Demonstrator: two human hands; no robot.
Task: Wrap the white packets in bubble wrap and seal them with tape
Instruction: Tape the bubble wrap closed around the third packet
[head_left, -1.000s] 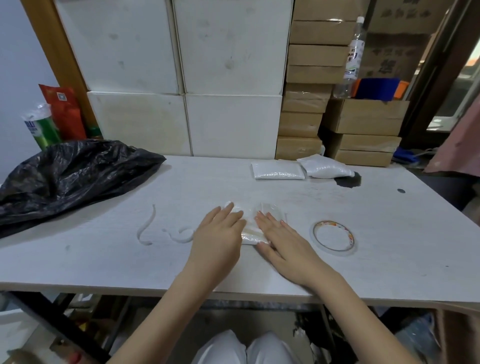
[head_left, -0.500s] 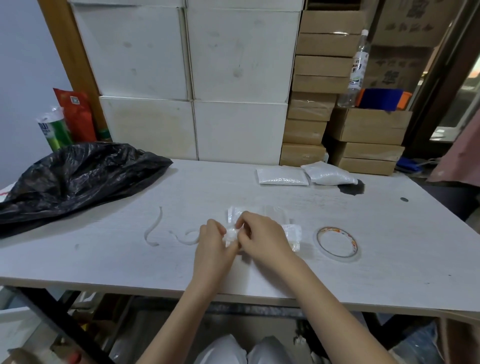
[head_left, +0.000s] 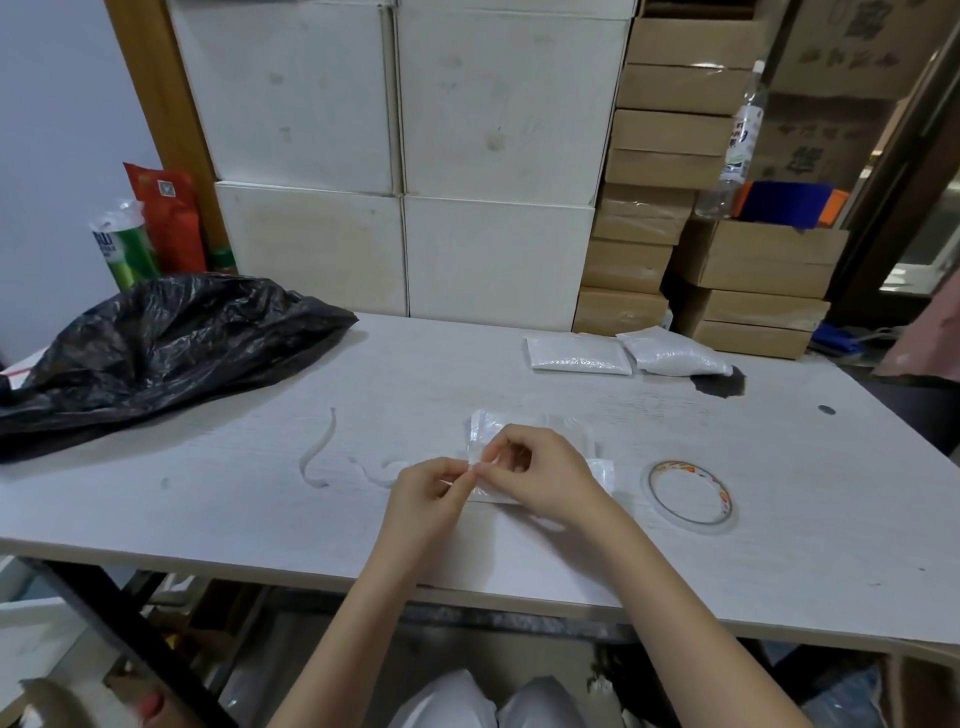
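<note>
both hands still pinch bubble wrap — barely shifted.

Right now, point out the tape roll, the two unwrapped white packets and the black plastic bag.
tape roll (head_left: 719, 496): head view, right side of its ring.
white packets (head_left: 579, 354): head view, middle of the left packet.
black plastic bag (head_left: 171, 343): head view, its crumpled middle.

White packets, black bag (glossy), white table.
</note>
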